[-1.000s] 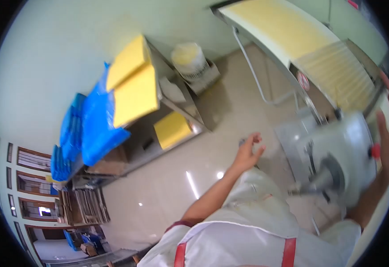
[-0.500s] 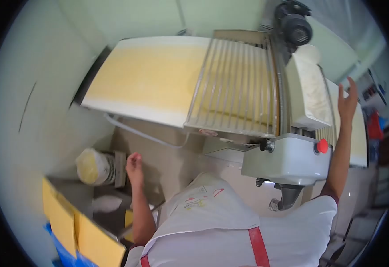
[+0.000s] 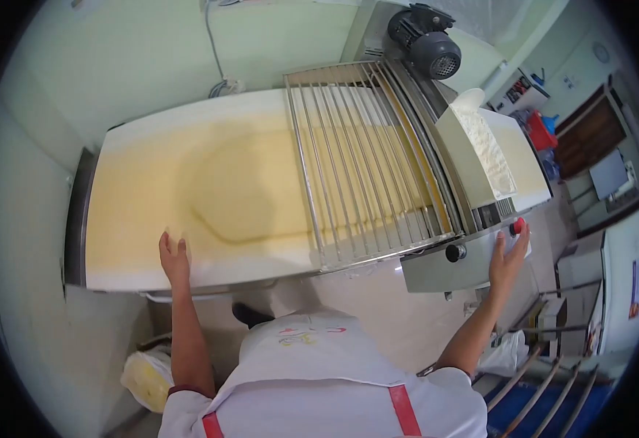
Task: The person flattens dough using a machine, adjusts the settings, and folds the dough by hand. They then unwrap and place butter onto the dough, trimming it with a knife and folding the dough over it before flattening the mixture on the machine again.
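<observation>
A flour-dusted machine belt [image 3: 137, 190] carries a thin yellowish sheet [image 3: 246, 190], whose darker curved edge runs on beneath the metal bar guard [image 3: 349, 168]. Over the belt's near edge, my left hand [image 3: 175, 257] is empty, its fingers apart. At the machine's right front, my right hand [image 3: 508, 255] is open with fingertips at the red button [image 3: 517, 226]; whether they press it cannot be seen. Left of that hand is a black knob [image 3: 455, 252] on the grey housing [image 3: 429, 272]. A tray of white flour [image 3: 484, 146] sits on top of the machine.
A black motor [image 3: 436, 55] stands at the back. The belt continues right of the flour tray. Below left is a bag with yellow contents [image 3: 146, 379]. A metal rack [image 3: 546, 387] is at the lower right, and a red container [image 3: 541, 131] stands farther off.
The view has shifted toward the belt. My left hand has risen to its near edge, and my right hand has come down to the red button. More of the sheet shows left of the guard.
</observation>
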A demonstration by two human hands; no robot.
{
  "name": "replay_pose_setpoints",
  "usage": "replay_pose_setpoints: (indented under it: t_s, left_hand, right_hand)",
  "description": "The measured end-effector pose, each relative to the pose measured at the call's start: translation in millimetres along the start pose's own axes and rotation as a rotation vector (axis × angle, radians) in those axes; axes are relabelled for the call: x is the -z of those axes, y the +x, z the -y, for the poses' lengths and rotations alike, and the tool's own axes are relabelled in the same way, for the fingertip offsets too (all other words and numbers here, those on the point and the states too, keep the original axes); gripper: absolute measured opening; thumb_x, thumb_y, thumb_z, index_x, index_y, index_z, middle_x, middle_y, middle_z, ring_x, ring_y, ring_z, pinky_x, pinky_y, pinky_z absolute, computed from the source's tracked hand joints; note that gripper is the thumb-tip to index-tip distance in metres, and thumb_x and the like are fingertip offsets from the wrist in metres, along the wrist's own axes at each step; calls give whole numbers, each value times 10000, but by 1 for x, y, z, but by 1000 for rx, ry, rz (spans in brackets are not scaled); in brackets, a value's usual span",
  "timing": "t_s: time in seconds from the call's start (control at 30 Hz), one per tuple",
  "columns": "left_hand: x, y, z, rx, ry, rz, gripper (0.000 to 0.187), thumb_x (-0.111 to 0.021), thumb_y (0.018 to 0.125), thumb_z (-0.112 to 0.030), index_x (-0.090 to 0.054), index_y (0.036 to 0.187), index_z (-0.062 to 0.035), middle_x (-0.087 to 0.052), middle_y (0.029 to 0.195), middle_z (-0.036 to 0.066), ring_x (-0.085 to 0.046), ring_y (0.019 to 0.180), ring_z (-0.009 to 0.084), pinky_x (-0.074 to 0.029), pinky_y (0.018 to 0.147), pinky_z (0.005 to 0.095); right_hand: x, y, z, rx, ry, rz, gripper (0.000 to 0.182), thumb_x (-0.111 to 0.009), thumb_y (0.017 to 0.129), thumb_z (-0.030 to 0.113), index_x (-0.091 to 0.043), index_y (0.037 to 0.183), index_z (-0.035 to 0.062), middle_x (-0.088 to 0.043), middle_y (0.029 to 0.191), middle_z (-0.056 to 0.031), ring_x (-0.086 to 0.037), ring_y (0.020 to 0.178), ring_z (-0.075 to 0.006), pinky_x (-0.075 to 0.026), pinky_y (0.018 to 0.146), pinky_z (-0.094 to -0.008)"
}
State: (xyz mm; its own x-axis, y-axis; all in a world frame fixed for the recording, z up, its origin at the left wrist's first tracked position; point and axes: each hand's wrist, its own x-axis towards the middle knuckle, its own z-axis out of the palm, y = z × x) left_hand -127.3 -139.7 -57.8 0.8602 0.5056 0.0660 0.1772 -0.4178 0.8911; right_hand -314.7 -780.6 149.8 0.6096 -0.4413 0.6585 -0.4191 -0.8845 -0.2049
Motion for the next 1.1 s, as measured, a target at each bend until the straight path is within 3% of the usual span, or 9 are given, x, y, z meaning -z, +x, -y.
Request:
replay_pose_setpoints:
  t_s: [0.1, 0.5, 0.63, 0.77, 0.8, 0.83, 0.9, 1.0, 1.1]
  left_hand:
    - [5, 46, 18, -102, 209, -15, 666, -655, 891, -228, -344, 1429, 9, -380, 1461, 202, -328, 1376, 326, -238, 1144, 406]
    - [77, 171, 63, -44, 689, -152, 824, -620, 852, -535, -373, 1395, 34, -428, 1410, 217, -385, 1326, 344, -273, 1108, 456]
    - [127, 211, 96, -70, 590, -155, 795, -662, 847, -478, -390, 1374, 51, -438, 1390, 244, -411, 1305, 352, -301, 1097, 443]
    - [180, 257, 155, -168, 470, -161, 706, -679, 879, -357, -401, 1363, 75, -473, 1362, 253, -452, 1275, 338, -340, 1075, 386]
    - [188, 270, 184, -154, 412, -251, 704, -675, 881, -376, -408, 1358, 68, -492, 1351, 226, -470, 1260, 307, -349, 1068, 381]
    - [203, 277, 176, -47, 457, -121, 734, -689, 870, -385, -392, 1372, 60, -481, 1371, 209, -462, 1274, 280, -348, 1071, 373]
    - [217, 278, 156, 6, 353, -96, 920, -703, 812, -493, -305, 1424, 66, -433, 1414, 241, -425, 1316, 340, -326, 1092, 379]
    - [222, 288, 141, 94, 129, -179, 838, -746, 817, -292, -297, 1432, 57, -452, 1408, 214, -461, 1287, 296, -366, 1065, 350]
    - [225, 287, 166, 213, -389, -153, 683, -714, 848, -154, -374, 1409, 32, -517, 1348, 180, -532, 1196, 240, -435, 992, 328]
  right_hand:
    - [-8, -1, 0, -80, -157, 44, 701, -589, 923, 313, -276, 1439, -43, -312, 1466, -291, -310, 1365, -423, -268, 1112, -458]
    - [-4, 6, -9, -59, -187, 115, 652, -551, 955, 307, -289, 1435, -48, -312, 1471, -282, -302, 1371, -409, -253, 1123, -433]
    - [-8, 5, -20, -80, -238, 119, 636, -535, 967, 338, -320, 1424, -49, -323, 1480, -255, -290, 1390, -377, -243, 1136, -417]
    - [2, 13, -32, -93, -107, 236, 504, -503, 986, 269, -393, 1370, -38, -485, 1333, -225, -437, 1258, -324, -309, 1089, -390]
    - [2, 16, -40, -93, -68, 284, 474, -497, 989, 257, -414, 1356, -32, -516, 1295, -212, -463, 1226, -308, -320, 1080, -379]
    - [7, 19, -24, -120, -54, 268, 487, -432, 1010, 321, -438, 1358, -20, -510, 1317, -234, -457, 1250, -341, -315, 1090, -400]
    - [2, 32, -48, 23, -393, 259, 544, -347, 1022, 399, -454, 1363, -10, -483, 1360, -244, -429, 1280, -382, -304, 1097, -444]
    - [-52, 47, 55, 57, -311, -89, 546, -287, 1035, 392, -456, 1370, -4, -480, 1369, -237, -415, 1285, -404, -320, 1084, -466]
    - [-145, 74, 188, 254, 76, -104, 458, -336, 1037, 288, -477, 1336, -29, -519, 1329, -226, -468, 1258, -355, -357, 1060, -417]
